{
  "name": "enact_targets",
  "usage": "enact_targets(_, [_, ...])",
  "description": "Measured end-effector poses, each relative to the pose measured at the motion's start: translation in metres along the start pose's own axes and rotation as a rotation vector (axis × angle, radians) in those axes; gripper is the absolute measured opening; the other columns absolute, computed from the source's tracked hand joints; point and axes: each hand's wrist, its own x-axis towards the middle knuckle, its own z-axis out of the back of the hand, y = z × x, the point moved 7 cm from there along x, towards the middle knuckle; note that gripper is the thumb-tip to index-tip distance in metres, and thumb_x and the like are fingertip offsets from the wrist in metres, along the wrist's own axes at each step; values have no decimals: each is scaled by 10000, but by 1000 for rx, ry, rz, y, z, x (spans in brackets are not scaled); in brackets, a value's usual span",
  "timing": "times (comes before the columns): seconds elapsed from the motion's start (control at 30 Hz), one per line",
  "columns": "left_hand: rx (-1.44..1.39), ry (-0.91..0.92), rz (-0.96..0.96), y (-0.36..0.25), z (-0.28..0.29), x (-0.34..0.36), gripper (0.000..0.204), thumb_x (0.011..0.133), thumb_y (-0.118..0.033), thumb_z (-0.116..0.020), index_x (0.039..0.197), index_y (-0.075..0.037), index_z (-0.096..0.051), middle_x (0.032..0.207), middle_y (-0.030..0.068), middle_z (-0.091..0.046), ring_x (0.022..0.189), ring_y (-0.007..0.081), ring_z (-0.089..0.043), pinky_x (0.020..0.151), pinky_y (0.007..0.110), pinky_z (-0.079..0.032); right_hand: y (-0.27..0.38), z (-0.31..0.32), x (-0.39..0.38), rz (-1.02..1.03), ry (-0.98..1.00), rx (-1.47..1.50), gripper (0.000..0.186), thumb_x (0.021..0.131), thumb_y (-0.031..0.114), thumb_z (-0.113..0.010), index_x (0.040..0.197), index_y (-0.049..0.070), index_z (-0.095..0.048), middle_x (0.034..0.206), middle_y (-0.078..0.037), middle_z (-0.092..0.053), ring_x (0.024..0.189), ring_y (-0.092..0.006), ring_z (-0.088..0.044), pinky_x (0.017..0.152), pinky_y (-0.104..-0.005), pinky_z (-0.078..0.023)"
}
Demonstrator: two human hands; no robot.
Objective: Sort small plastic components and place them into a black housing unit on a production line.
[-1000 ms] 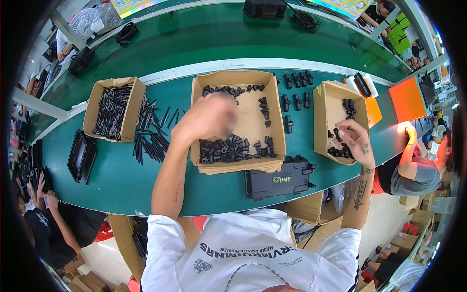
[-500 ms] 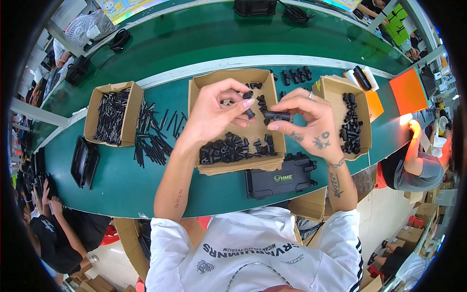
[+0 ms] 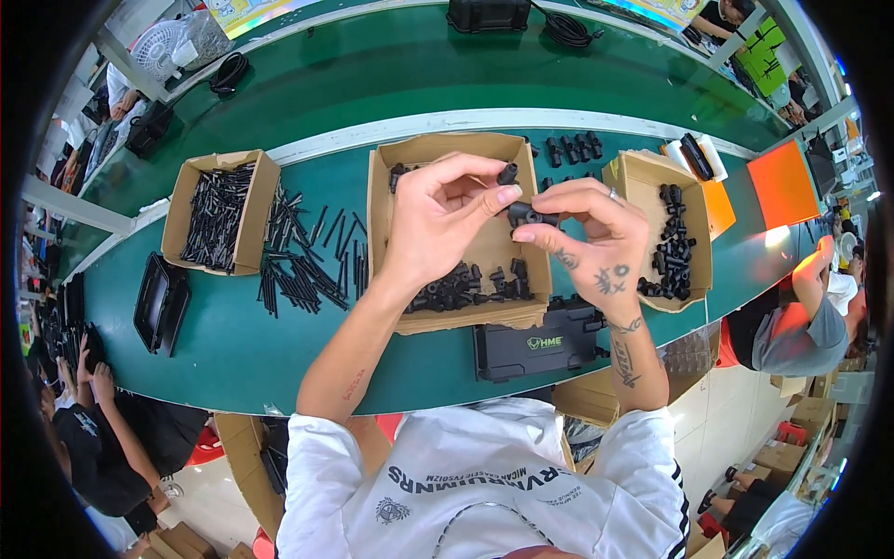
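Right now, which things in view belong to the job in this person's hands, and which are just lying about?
Probably the job: black piece in the left hand; black fitting in the right hand; middle box of black parts; right box of black parts.

Probably just lying about: white fan; coiled cable at upper left; orange panel.

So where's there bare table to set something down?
The near-left green tabletop, bordered by the open black case, black rods, your left forearm and front edge. Crowded: rods beside the left carton, black fittings right of the middle carton.
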Motion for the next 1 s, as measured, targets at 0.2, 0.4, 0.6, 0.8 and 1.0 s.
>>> enact_targets(0.2, [349, 53, -325, -27, -5, -4, 243, 781, -7, -794, 1018, -39, -750, 977, 72, -601, 795, 130, -670, 657, 257, -552, -12, -1, 0, -87, -44, 163, 258, 720, 35, -859, 937, -25, -733, 934, -108, -706, 817, -139, -673, 677, -241, -554])
enact_targets(0.4, [528, 95, -721, -57, -14, -11, 344, 717, 12, -818, 1045, -74, -760, 966, 90, -593, 751, 152, -642, 597, 249, -545, -33, -7, -2, -290, 52, 544, 220, 795, 3, -799, 992, -51, -718, 965, -113, -711, 849, -154, -682, 745, -256, -566])
enact_targets(0.6, [954, 215, -1007, -62, -28, -30, 408, 670, -12, -801, 1063, -115, -766, 982, 101, -607, 769, 185, -660, 609, 257, -585, -43, -6, -5, -442, 149, 624, 182, 891, 78, -728, 1039, -27, -723, 1001, -99, -719, 854, -141, -678, 776, -263, -554])
enact_targets(0.8, [964, 206, -1059, -57, -33, -36, 431, 685, -39, -750, 1109, -113, -732, 999, 80, -616, 773, 227, -660, 590, 300, -565, -61, -17, -21, -626, 64, 797, 189, 928, 119, -693, 1073, -2, -708, 1013, -76, -712, 909, -125, -662, 791, -265, -550])
enact_targets(1.0, [998, 225, -1097, -54, -35, -40, 433, 668, -56, -727, 1100, -87, -737, 1007, 92, -628, 763, 230, -673, 583, 297, -560, -66, -25, -37, -744, 14, 890, 192, 948, 136, -669, 1099, 17, -675, 1011, -43, -689, 936, -117, -653, 843, -283, -556])
